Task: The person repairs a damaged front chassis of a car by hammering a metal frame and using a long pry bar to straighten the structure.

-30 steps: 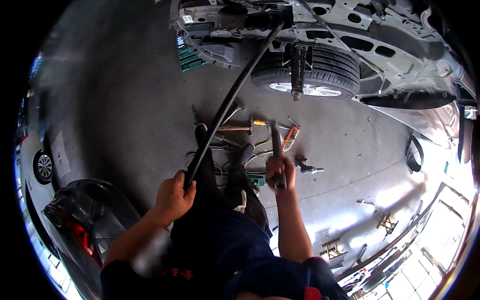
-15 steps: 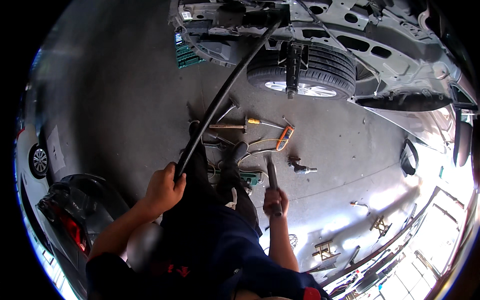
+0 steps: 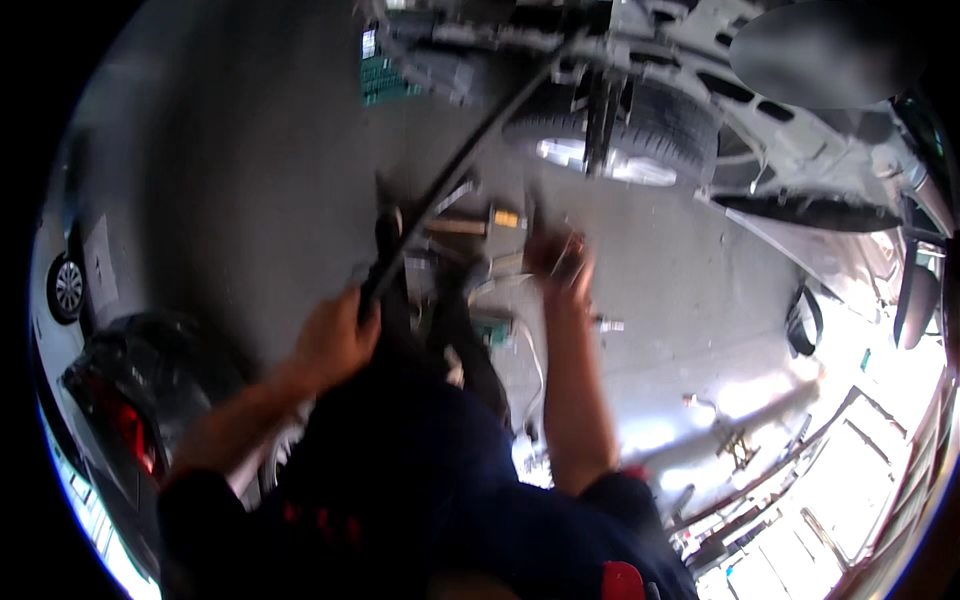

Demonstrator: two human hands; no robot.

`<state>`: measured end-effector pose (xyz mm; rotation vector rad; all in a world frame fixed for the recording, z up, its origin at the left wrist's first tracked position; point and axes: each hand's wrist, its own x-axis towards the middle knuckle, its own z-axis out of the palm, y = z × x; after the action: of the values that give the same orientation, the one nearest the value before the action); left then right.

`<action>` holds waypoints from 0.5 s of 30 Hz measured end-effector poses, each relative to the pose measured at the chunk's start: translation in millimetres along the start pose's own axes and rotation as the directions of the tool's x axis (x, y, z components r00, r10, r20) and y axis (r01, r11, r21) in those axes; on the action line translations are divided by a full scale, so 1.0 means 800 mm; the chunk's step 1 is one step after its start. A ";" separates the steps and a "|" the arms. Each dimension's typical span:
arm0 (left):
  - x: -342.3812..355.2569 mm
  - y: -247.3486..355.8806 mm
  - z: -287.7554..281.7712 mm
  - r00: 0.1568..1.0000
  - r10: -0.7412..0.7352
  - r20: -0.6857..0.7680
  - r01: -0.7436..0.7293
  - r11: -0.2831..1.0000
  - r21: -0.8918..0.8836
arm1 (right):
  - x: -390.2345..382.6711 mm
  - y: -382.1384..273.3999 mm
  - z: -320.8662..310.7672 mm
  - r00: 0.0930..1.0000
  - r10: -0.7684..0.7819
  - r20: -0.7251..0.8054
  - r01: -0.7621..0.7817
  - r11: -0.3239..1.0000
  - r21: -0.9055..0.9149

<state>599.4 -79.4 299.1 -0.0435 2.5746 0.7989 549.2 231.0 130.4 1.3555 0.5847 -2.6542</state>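
My left hand (image 3: 342, 335) is closed round the lower end of a long dark pry bar (image 3: 470, 150). The bar slants up and to the right. Its far end reaches in among the metal parts of a stripped car front (image 3: 690, 40), beside a tyre (image 3: 665, 125) with a silver rim. Raised over the floor to the right of the bar, my right hand (image 3: 560, 260) is smeared by motion. It grips a short dark metal bar (image 3: 538, 200), which shows only as a blur above the fingers.
On the floor near my feet lie a wooden-handled hammer (image 3: 458, 227), a yellow-handled tool (image 3: 507, 218) and a pale hose (image 3: 540, 360). A green tool case (image 3: 388, 82) is beside the car front. A dark bumper-like part (image 3: 150, 370) with a red lamp stands at left.
My right hand has swung up and forward, away from my body, with the short bar. My left hand stays on the pry bar, lower end slightly higher in view. The view has shifted a little.
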 end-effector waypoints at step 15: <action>0.023 -0.016 0.002 0.998 0.070 0.009 -0.070 0.998 -0.001 | -0.210 -0.122 -0.448 0.819 0.182 -0.545 -0.294 0.948 -0.125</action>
<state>585.5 -87.6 283.2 0.0502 2.5800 0.8239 895.9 444.5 103.3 1.9523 0.6590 -1.9494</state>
